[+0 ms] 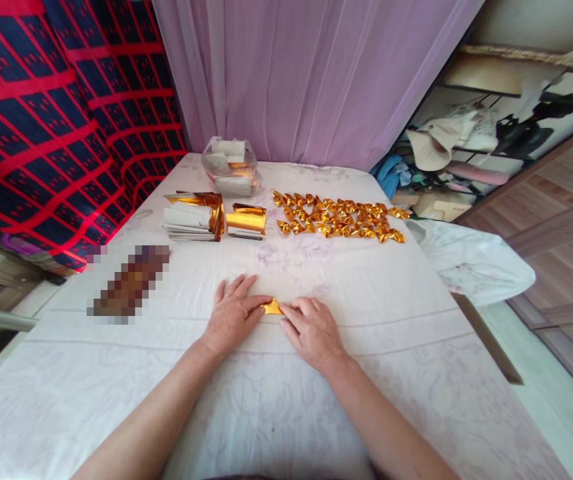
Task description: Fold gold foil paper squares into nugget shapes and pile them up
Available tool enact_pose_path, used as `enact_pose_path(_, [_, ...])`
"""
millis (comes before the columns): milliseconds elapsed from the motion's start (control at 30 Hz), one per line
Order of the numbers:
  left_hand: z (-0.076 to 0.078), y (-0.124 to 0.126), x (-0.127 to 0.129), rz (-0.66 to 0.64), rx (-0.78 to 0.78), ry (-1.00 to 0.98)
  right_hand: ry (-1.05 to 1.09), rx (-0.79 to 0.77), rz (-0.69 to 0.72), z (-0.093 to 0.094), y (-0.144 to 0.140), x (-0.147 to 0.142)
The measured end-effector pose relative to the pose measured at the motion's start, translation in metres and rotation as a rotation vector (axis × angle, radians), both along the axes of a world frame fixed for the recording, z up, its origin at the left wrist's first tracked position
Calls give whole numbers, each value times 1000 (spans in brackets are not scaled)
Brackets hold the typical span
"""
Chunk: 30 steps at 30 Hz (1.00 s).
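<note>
Both hands (234,313) (311,330) (fingers flat) press gold foil piece (272,307).

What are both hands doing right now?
Left hand: flat, fingers pressing the gold foil piece.
Right hand: fingers pressing the same piece.

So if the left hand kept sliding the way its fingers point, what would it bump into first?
The left hand points up and to the right, with its fingertips already on the small gold folded paper. That paper comes first, and right behind it are the fingers of the right hand.
</note>
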<state>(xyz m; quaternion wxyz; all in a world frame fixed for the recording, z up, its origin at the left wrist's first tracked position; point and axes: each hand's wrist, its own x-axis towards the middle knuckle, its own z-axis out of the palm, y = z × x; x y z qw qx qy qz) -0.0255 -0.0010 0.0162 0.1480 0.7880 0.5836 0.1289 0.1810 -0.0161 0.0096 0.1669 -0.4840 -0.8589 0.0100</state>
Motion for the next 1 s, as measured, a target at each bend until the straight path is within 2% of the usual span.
enact_pose_path(267, [0, 1, -1, 0, -4, -21, 67, 45, 5, -3, 0, 4])
enact_pose_path(467, [-3, -1, -14, -127, -8, -76, 95, 81, 10, -8, 3, 3])
enact_pose_path(833, [-3, -3, -14, -47, 92, -150, 124, 118, 16, -9, 4, 1])
enact_pose_path(1000, [-4, -5, -11, 2, 86, -186, 173, 155, -2, -11, 3, 1])
